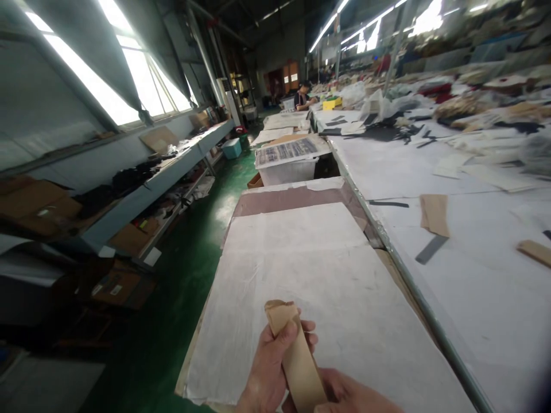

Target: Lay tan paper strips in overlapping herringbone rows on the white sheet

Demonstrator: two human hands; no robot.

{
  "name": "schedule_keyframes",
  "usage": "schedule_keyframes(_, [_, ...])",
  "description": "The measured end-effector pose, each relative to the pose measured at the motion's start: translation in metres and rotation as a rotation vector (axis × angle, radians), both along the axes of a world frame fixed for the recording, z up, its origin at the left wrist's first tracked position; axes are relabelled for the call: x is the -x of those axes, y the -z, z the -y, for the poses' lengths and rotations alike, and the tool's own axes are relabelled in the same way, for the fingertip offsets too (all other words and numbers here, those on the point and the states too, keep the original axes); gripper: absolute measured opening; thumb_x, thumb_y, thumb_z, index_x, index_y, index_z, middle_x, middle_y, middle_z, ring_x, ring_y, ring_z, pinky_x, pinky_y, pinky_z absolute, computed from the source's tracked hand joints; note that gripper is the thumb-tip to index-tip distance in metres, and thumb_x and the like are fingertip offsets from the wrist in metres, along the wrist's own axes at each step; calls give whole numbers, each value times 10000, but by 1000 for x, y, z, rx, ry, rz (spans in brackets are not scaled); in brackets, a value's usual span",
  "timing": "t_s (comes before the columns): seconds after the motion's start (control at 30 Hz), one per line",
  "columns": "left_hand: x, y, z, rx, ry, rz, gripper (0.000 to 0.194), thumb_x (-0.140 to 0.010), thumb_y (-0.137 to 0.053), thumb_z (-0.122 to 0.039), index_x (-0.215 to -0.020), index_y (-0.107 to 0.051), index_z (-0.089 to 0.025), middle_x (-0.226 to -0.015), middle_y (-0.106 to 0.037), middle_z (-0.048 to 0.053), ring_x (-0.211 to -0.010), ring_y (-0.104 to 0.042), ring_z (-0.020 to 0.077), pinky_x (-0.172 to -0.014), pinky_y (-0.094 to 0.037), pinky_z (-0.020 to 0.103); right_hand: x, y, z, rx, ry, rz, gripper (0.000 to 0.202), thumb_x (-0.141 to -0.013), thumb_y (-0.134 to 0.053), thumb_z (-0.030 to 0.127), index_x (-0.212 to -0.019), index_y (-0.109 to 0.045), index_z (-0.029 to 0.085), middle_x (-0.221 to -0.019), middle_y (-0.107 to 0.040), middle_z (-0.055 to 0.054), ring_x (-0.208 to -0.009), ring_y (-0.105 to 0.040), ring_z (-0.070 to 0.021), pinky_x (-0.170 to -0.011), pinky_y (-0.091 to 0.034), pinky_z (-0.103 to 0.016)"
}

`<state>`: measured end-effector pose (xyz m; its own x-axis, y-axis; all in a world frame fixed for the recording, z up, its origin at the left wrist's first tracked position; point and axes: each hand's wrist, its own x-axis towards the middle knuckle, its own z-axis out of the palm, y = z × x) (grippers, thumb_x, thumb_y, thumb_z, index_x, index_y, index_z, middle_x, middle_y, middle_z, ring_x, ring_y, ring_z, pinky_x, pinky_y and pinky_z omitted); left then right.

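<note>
A long tan strip (pixel 301 367), fabric or leather by its look, slants up over the table in front of me. Its far end looks folded or layered. My left hand (pixel 273 355) is closed around it near that end, with the thumb pressed on top and the fingertips showing on the right side. Lower down, my right hand (pixel 350 394) grips the near part of the strip, partly cut off by the bottom edge of the view. Beneath both hands lies a white sheet (pixel 301 252) spread over the table.
Along the right runs a long white worktable (pixel 447 298) with a metal edge. It carries a tan piece (pixel 434 213), a grey strip (pixel 431 249) and another tan strip (pixel 535 252). Ahead stands a white bin (pixel 288 172). A person (pixel 302 97) sits farther back. Left are green floor and shelves.
</note>
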<state>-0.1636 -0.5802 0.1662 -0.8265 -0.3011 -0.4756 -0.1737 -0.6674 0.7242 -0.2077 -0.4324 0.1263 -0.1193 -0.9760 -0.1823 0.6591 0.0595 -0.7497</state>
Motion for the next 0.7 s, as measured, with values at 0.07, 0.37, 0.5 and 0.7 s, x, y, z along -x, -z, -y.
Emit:
schedule_keyframes(0.07, [6, -4, 12, 29, -10, 20, 368, -778, -695, -309, -1075, -612, -109, -968, -703, 149, -767, -665, 196, -712, -528, 307, 1, -2, 19, -2, 18, -36, 475, -666, -725, 514, -941, -697, 127, -793, -624, -31, -649, -524, -112, -624, -407, -201])
schedule_keyframes(0.37, [35, -16, 100, -89, -330, -144, 322, -801, -684, -269, -1103, -629, -171, -1156, -655, 79, -1033, -630, 165, -913, -520, 253, 25, -7, 44, -211, 369, -148, 358, -779, -662, 393, -987, -698, 104, -839, -697, -101, -745, -624, -189, -625, -473, -259])
schedule_keyframes(0.5, [27, 6, 124, -137, -311, -15, 269, -827, -651, -249, -1094, -637, -221, -1205, -647, 38, -1112, -601, 167, -905, -531, 238, 44, -12, 52, -278, 862, -120, 273, -762, -701, 301, -969, -705, 122, -874, -701, -67, -832, -605, -180, -763, -472, -266])
schedule_keyframes(0.7, [2, 73, 98, -365, -106, 295, 206, -750, -724, -202, -939, -655, -244, -943, -732, -1, -802, -687, 146, -674, -570, 235, 46, -16, 93, -56, 1376, 463, 285, -719, -741, 361, -959, -674, 222, -965, -700, -20, -910, -632, -207, -885, -486, -353])
